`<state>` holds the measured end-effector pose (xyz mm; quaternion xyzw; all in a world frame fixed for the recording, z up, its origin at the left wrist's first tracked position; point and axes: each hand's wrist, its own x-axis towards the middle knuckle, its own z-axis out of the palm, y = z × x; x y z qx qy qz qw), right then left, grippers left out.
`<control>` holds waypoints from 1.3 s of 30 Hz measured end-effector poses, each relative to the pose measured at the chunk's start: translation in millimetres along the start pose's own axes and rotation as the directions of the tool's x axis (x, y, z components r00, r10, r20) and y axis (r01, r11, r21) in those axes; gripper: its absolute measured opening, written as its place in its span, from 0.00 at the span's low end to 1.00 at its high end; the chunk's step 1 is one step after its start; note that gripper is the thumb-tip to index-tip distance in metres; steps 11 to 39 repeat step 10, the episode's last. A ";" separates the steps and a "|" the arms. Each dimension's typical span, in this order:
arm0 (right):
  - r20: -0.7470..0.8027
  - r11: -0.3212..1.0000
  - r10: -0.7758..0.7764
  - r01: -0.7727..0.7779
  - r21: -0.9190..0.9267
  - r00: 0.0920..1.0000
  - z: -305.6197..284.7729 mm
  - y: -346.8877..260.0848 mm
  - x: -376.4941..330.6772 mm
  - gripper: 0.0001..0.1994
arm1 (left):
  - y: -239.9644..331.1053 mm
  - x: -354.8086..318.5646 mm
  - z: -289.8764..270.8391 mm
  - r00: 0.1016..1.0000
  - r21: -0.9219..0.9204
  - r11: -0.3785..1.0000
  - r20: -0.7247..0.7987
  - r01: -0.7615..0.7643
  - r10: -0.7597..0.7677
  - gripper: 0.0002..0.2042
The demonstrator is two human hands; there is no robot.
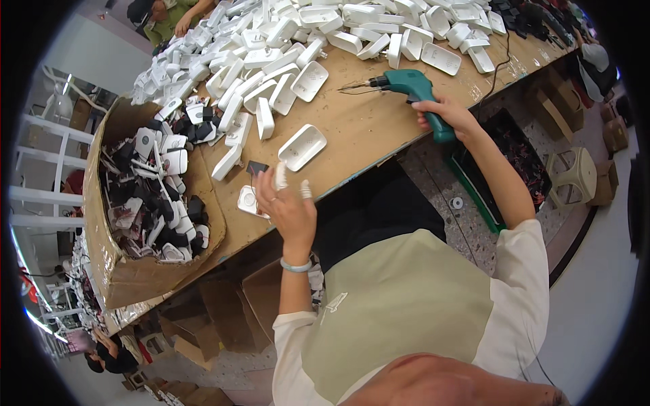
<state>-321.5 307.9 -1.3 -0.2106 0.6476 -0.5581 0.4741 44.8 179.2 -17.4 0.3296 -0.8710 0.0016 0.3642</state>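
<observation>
Right hand point(452, 116) is wrapped tight round the teal electric screwdriver point(413, 86), held over the wooden surface point(365, 128); left hand point(288, 206), fingers spread, rests on a small white casing point(247, 201) near the front edge. The cardboard box point(108, 264) at left brims with black-and-white parts; white shells point(305, 40) are heaped behind.

Left hand point(290, 210) raised, fingers point(279, 177) spread; right hand point(450, 115) fisted, arm outstretched

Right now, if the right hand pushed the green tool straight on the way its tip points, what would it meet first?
Probably the white shell just beyond the tip of the green tool in the right hand; the bench between them looks bare, though depth is unclear.
</observation>
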 end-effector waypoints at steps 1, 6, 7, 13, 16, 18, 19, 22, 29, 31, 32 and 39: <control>-0.032 0.998 -0.034 0.032 -0.057 0.999 4.5 -4.0 5.0 0.13 | 2.7 -0.7 3.2 1.000 -0.017 1.000 0.016 0.009 -0.008 0.19; 0.041 0.978 -0.083 0.089 -0.188 0.996 -13.5 -1.5 31.8 0.13 | -4.0 1.1 16.6 0.998 0.018 0.999 -0.041 -0.046 0.047 0.22; 0.059 0.976 -0.072 0.083 -0.203 0.996 -11.1 -2.1 32.9 0.13 | -7.4 0.8 21.1 0.996 0.040 0.997 -0.053 -0.072 0.075 0.24; -0.005 0.929 -0.101 0.093 -0.359 0.995 -2.8 -6.8 34.1 0.16 | -7.9 4.2 35.6 0.990 -0.017 0.992 -0.065 -0.127 0.126 0.27; -0.005 0.929 -0.101 0.093 -0.359 0.995 -2.8 -6.8 34.1 0.16 | -7.9 4.2 35.6 0.990 -0.017 0.992 -0.065 -0.127 0.126 0.27; -0.005 0.929 -0.101 0.093 -0.359 0.995 -2.8 -6.8 34.1 0.16 | -7.9 4.2 35.6 0.990 -0.017 0.992 -0.065 -0.127 0.126 0.27; -0.005 0.929 -0.101 0.093 -0.359 0.995 -2.8 -6.8 34.1 0.16 | -7.9 4.2 35.6 0.990 -0.017 0.992 -0.065 -0.127 0.126 0.27; -0.005 0.929 -0.101 0.093 -0.359 0.995 -2.8 -6.8 34.1 0.16 | -7.9 4.2 35.6 0.990 -0.017 0.992 -0.065 -0.127 0.126 0.27; -0.005 0.929 -0.101 0.093 -0.359 0.995 -2.8 -6.8 34.1 0.16 | -7.9 4.2 35.6 0.990 -0.017 0.992 -0.065 -0.127 0.126 0.27; -0.005 0.929 -0.101 0.093 -0.359 0.995 -2.8 -6.8 34.1 0.16 | -7.9 4.2 35.6 0.990 -0.017 0.992 -0.065 -0.127 0.126 0.27; -0.005 0.929 -0.101 0.093 -0.359 0.995 -2.8 -6.8 34.1 0.16 | -7.9 4.2 35.6 0.990 -0.017 0.992 -0.065 -0.127 0.126 0.27; -0.005 0.929 -0.101 0.093 -0.359 0.995 -2.8 -6.8 34.1 0.16 | -7.9 4.2 35.6 0.990 -0.017 0.992 -0.065 -0.127 0.126 0.27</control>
